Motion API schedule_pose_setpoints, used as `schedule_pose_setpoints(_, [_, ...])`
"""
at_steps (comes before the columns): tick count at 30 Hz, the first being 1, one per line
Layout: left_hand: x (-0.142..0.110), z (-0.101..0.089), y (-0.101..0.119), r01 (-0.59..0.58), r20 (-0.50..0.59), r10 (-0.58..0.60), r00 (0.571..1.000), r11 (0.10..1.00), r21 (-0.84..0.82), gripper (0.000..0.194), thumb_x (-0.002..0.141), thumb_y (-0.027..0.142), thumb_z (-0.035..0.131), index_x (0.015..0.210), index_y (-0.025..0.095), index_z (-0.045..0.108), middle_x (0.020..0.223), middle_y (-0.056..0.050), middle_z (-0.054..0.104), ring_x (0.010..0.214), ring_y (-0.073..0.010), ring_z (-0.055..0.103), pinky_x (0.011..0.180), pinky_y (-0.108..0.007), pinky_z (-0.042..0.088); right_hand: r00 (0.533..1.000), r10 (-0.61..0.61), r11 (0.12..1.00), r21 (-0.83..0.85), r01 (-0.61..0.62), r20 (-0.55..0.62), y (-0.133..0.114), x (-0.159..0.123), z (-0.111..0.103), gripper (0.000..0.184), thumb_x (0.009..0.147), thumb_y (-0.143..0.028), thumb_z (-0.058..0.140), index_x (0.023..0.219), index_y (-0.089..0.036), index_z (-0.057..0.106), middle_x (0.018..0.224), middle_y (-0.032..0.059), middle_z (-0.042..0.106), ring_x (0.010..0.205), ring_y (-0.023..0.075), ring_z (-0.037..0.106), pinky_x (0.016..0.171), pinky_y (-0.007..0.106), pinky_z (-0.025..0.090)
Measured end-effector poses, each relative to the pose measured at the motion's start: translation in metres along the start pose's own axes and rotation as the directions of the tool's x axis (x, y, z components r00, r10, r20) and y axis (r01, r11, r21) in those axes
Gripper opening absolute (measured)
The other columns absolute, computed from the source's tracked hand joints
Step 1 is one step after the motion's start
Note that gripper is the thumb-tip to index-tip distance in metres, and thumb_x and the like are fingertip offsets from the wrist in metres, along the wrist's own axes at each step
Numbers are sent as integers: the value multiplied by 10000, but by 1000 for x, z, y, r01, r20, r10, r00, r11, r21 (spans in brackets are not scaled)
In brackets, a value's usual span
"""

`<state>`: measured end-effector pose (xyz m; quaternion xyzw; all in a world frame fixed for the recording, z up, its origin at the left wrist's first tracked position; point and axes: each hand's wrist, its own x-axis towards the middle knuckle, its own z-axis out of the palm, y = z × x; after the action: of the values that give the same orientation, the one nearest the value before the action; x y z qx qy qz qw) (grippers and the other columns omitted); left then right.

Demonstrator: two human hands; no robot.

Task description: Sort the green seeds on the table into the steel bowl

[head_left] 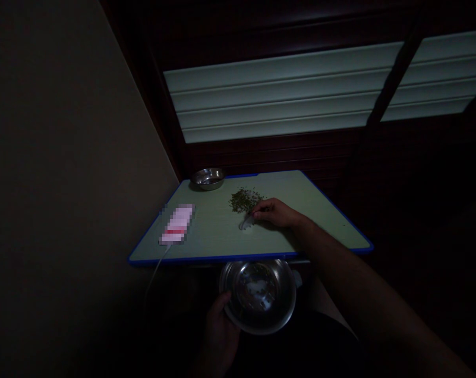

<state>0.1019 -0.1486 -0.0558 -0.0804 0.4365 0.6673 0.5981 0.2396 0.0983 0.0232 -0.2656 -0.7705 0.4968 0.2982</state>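
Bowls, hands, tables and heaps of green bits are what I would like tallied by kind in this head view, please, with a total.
Metal bowls: 2 (far bowl, near bowl)
Hands: 2 (left hand, right hand)
Table: 1
Heap of green bits: 1
Total: 6

left hand partly hidden, phone pixelated

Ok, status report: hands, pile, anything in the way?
Left hand holding metal bowl below table edge. Right hand pinching small pale thing beside green pile. Phone off left, clear of both hands.
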Motion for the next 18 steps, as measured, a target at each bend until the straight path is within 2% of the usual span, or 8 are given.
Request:
schedule_pose_setpoints(4, [0, 1, 1, 8, -3, -8, 1000, 1000, -3, 200, 835, 145, 562, 897, 129, 752, 738, -70, 783, 818, -233, 742, 900, -388, 546, 1000, 23, 999, 37, -23, 9, -1, 0, 1, 326, 626, -430, 770, 749, -131, 723, 697, 36, 697, 645, 133, 580, 626, 264, 457])
schedule_pose_setpoints(8, [-1, 2, 1, 15, -9, -15, 1000, 1000, 0, 191, 841, 140, 558, 871, 139, 747, 735, -62, 784, 781, -218, 742, 896, -382, 549, 992, 30, 999, -9, -31, -119, 0, 2, 0, 270, 618, -379, 747, 727, -133, 725, 693, 28, 687, 650, 131, 576, 640, 265, 453])
schedule_pose_setpoints(11, [-1, 2, 1, 17, -7, -17, 1000, 1000, -2, 194, 847, 137, 553, 864, 128, 746, 734, -72, 783, 774, -218, 740, 893, -383, 549, 974, 70, 996, -39, -81, -216, 4, 3, -5, 272, 604, -327, 735, 786, -125, 742, 670, 15, 666, 611, 120, 547, 594, 252, 430])
schedule_pose_setpoints(14, [0, 0, 0, 11, 0, -11, 1000, 1000, -6, 188, 843, 138, 560, 850, 117, 747, 750, -84, 785, 774, -219, 738, 891, -378, 548, 968, 108, 990, -59, -124, -228, 8, 3, -11, 331, 589, -280, 728, 877, -119, 748, 641, -3, 636, 557, 106, 510, 531, 236, 392])
schedule_pose_setpoints(18, [1, -1, 0, 7, 7, -7, 1000, 1000, -13, 188, 838, 148, 564, 846, 127, 751, 761, -78, 789, 774, -220, 738, 902, -383, 544, 954, 109, 980, -132, -150, -279, 10, 3, -14, 226, 579, -245, 725, 772, -128, 727, 635, 3, 643, 558, 111, 525, 531, 233, 406])
